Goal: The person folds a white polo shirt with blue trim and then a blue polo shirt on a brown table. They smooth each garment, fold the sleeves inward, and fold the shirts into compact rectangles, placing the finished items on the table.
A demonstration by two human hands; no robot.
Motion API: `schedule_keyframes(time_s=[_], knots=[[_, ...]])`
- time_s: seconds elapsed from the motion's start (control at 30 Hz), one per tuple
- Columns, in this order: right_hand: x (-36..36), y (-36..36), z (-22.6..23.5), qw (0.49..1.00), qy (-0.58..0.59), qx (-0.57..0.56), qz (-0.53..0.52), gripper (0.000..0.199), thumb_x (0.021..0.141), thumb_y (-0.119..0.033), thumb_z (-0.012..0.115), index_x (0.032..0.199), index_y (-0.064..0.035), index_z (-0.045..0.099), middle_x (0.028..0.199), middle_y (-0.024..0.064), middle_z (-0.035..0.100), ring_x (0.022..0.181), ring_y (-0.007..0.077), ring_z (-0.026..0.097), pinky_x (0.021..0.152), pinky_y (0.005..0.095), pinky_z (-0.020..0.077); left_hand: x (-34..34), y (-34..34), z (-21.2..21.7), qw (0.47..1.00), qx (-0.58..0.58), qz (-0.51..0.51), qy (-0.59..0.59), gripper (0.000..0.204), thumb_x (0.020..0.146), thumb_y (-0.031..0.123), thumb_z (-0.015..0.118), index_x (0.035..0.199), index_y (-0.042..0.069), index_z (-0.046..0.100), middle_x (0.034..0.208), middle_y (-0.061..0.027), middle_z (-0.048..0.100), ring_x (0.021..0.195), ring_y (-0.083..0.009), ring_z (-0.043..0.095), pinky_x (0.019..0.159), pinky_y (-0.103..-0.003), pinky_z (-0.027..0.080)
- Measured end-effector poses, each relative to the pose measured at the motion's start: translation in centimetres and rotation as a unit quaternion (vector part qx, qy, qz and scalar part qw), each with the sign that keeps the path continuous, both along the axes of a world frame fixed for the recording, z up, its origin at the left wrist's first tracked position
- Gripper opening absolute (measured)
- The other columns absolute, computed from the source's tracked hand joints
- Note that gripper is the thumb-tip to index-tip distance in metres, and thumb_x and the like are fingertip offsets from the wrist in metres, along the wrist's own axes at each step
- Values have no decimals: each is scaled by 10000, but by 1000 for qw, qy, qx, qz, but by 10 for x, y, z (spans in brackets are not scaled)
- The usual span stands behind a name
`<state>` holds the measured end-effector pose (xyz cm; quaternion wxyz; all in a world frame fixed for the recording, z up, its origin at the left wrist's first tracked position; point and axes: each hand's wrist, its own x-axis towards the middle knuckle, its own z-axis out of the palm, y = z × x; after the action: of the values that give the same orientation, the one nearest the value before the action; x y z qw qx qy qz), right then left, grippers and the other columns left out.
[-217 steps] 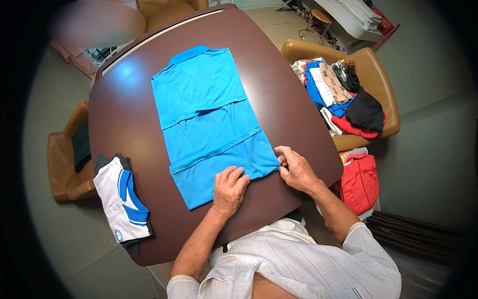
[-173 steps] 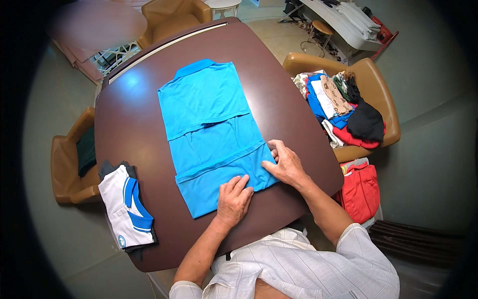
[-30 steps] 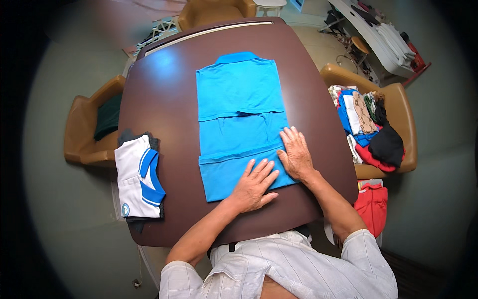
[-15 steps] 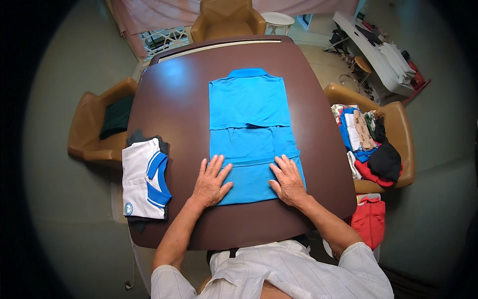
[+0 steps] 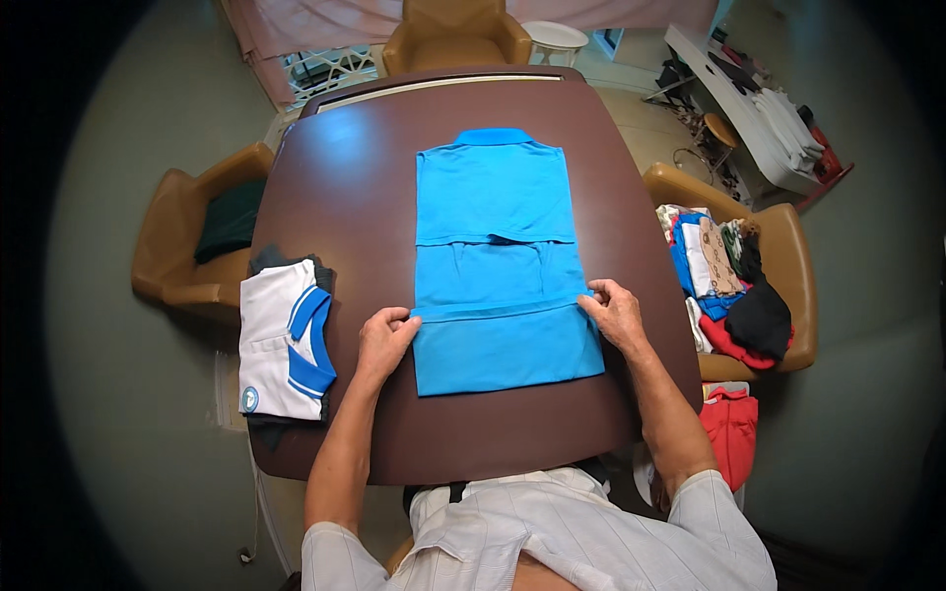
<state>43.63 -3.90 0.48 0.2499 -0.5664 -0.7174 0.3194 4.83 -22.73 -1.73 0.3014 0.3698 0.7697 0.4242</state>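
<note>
A bright blue polo shirt [image 5: 498, 207] lies on the brown table with its collar at the far end. Its sides are folded in, and the bottom part is turned up, making a band across the near section. My left hand [image 5: 386, 340] pinches the left end of that band between thumb and fingers. At the band's right end, my right hand [image 5: 613, 313] has thumb and fingers closed on the edge. A folded white polo shirt [image 5: 271, 340] with a blue collar rests on dark cloth at the table's left side.
The brown table [image 5: 374, 433] reaches away to a tan chair [image 5: 456, 34]. On the left, another chair [image 5: 163, 241] holds dark green cloth. A chair [image 5: 803, 295] on the right bears a pile of clothes [image 5: 724, 266], with a red garment [image 5: 732, 433] nearer me.
My hands have gone from lying flat with fingers spread on the blue shirt to pinching both ends of its folded band. They have moved outward.
</note>
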Motion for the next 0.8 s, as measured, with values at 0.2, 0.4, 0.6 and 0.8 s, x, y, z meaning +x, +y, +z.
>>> schedule_keyframes(time_s=[0.2,0.4,0.6,0.8], knots=[[-3,1,3,1000,-9,-26,-4,296,861,-262,814,1051,-38,781,863,90,768,800,227,732,774,396,579,5,6,8,999,21,-37,20,227,925,172,808,1008,-36,764,837,-25,730,754,-89,654,699,-255,540],[-6,-5,4,1000,-8,3,2,233,874,-227,794,1004,-35,770,850,106,762,788,229,730,759,398,574,6,-1,-15,998,66,6,1,298,895,184,825,1119,5,745,965,-89,787,888,-170,740,819,-353,596],[-5,-8,4,1000,17,16,-6,209,892,-205,783,990,-22,758,828,98,751,761,201,713,738,376,571,18,0,-2,990,126,-25,52,264,907,88,804,1144,16,711,941,-56,735,791,-135,672,752,-317,570],[-6,-13,4,996,78,25,-33,177,924,-183,773,957,-12,742,795,62,732,724,138,672,703,335,562,21,12,12,976,192,-40,92,236,911,28,764,1137,17,697,917,-62,687,693,-98,576,674,-290,528]])
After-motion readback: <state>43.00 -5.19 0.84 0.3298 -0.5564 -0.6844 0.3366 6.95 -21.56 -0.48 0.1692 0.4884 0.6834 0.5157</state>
